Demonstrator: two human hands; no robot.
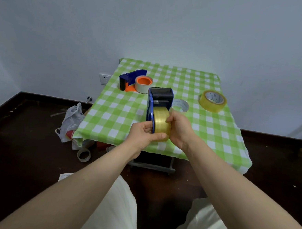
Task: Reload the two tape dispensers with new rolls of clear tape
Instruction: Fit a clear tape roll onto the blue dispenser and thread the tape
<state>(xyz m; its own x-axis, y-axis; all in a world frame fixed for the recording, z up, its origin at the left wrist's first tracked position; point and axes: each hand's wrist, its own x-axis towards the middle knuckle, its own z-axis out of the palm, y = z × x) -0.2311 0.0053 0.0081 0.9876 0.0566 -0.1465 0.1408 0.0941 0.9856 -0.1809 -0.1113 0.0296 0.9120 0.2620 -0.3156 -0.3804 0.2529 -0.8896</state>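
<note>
- The left hand [143, 134] grips the near end of the blue dispenser [161, 97]. Its thumb lies across the lower edge of the mounted tape roll [161, 121], which is clear with a yellowish tint.
- The right hand [180, 128] clasps the mounted tape roll from the right, with its fingers curled over the roll's upper rim.
- The blue dispenser is held above the near middle of the tabletop [120, 112], which is covered in green-checked cloth. The toothed cutter end points to the far side.
- The second dispenser [131, 78], blue and orange, lies at the far left of the tabletop. A pale roll [142, 87] sits round its orange hub.
- A spare yellowish roll [212, 100] rests tilted on the right of the tabletop, well apart from both hands.
- A thin whitish roll [181, 104] lies flat just beyond the right hand, partly hidden by the blue dispenser.
- On the dark floor to the left of the table are a plastic bag [71, 123] and a bare cardboard core [84, 154].
</note>
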